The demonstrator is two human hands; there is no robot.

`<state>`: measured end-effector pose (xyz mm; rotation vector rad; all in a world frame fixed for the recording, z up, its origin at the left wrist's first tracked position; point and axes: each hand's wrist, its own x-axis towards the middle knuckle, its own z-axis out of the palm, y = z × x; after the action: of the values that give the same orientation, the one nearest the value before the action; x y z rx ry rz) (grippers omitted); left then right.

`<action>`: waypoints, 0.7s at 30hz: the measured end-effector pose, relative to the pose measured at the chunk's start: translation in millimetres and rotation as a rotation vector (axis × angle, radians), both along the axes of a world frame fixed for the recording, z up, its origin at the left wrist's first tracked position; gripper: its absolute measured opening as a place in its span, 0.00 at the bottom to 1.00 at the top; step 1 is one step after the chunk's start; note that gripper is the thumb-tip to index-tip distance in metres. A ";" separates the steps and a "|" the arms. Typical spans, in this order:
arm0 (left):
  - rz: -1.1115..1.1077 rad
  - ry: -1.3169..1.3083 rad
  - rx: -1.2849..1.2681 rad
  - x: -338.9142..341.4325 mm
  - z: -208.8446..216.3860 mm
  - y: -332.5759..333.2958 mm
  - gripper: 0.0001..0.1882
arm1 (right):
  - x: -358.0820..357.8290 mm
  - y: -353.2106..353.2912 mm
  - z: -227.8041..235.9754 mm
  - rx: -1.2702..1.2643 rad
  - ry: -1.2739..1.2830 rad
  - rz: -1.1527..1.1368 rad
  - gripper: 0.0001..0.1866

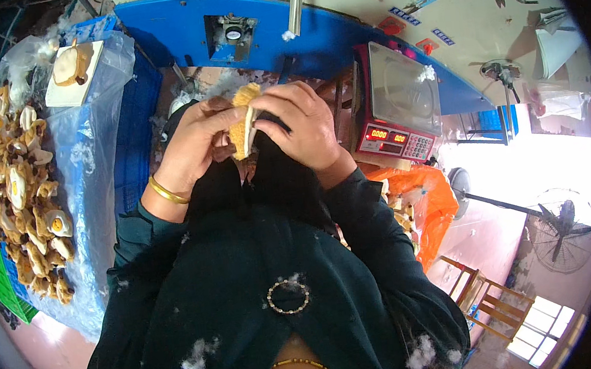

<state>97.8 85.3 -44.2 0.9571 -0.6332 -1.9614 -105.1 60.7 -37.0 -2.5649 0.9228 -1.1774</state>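
Above my lap, both hands hold a small fuzzy plush piece (240, 134), tan on one side with a cream-white layer on the other. My left hand (194, 141) grips its tan side with thumb and fingers. My right hand (300, 123) pinches the cream side, with its fingertips over the top edge. The piece stands nearly edge-on, so its full shape and any opening are hidden. Ahead of my hands, a metal tube (296, 8) with a tuft of white fluff at its end juts from the blue-fronted machine (163, 25).
To the left, many small tan-and-white plush pieces (19, 192) lie on clear plastic over crates; a similar piece (72, 66) rests on a white pad. At right stand a red digital scale (396, 116) and an orange bag (431, 203) of plush pieces. Scissors (422, 2) lie on the worktop.
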 end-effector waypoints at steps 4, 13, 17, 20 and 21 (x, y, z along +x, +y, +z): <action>0.017 0.090 0.042 6.6 -2.6 0.6 0.09 | -0.3 5.0 1.1 0.058 -0.004 0.062 0.14; 0.091 -0.164 -0.409 -3.7 -18.8 8.1 0.10 | -10.4 6.3 -21.1 0.559 -0.364 0.127 0.09; 0.157 -0.454 -0.674 -15.2 -13.6 12.5 0.11 | -4.8 17.0 -31.9 0.883 -0.759 0.141 0.10; 0.199 -0.652 -0.797 -22.4 -7.5 14.1 0.11 | -2.0 17.2 -45.4 0.790 -0.728 0.128 0.11; 0.193 -0.700 -0.834 -22.0 -6.3 13.7 0.11 | 1.6 19.8 -41.8 0.791 -0.749 0.123 0.11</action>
<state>75.8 99.0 -50.5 1.0697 -1.5251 -0.9701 -103.4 80.5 -78.9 -1.3836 0.7927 -1.2460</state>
